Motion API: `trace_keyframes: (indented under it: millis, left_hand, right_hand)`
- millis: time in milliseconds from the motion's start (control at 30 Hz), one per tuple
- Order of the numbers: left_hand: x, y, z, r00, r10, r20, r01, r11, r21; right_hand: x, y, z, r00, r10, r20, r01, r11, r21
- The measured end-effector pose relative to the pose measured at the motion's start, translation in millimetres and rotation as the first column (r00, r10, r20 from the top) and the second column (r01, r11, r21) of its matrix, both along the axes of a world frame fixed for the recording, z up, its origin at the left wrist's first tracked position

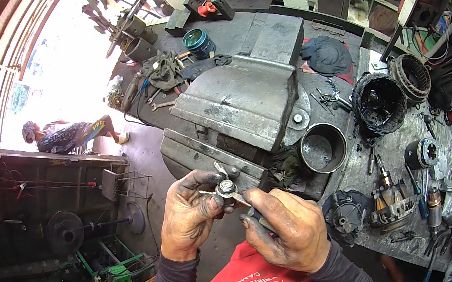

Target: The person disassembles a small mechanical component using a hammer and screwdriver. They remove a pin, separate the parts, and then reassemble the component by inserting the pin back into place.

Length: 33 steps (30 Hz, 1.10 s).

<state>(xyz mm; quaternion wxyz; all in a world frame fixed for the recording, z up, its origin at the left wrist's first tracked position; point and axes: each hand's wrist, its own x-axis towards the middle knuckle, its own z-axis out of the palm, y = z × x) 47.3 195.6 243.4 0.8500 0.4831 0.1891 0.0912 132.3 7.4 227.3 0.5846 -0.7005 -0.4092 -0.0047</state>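
Note:
In front of the bench vise, my left hand pinches a small round metal part with thin arms sticking out from its sides. My right hand closes round a slim tool with a dark handle and a flat metal tip, which looks like a screwdriver. Its tip meets the side of the round part. Fingers cover most of the handle. Both hands are smeared with black grease and close together, just short of the lower vise jaw.
An open metal cylinder stands right of the vise. Motor parts, a black-coated ring housing and tools crowd the right bench. Rags, wrenches and a blue can lie to the left. A person is farther off at left.

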Motion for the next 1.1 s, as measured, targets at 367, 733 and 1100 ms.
trace_keyframes:
  millis: [367, 733, 1100]
  left_hand:
    - [0, 1, -9, 0.999, -0.018, 0.044, 0.021, 0.998, -0.063]
    - [1, 7, -11, 0.999, -0.022, 0.037, 0.024, 0.998, -0.058]
    - [0, 19, -17, 0.990, -0.132, 0.055, 0.138, 0.981, -0.135]
  right_hand:
    - [11, -3, 1, 0.999, 0.039, -0.018, -0.039, 0.999, -0.024]
    - [-4, 10, -11, 0.825, 0.144, -0.547, -0.022, 0.975, 0.223]
    - [10, 5, -13, 0.984, 0.102, -0.143, -0.090, 0.992, 0.083]
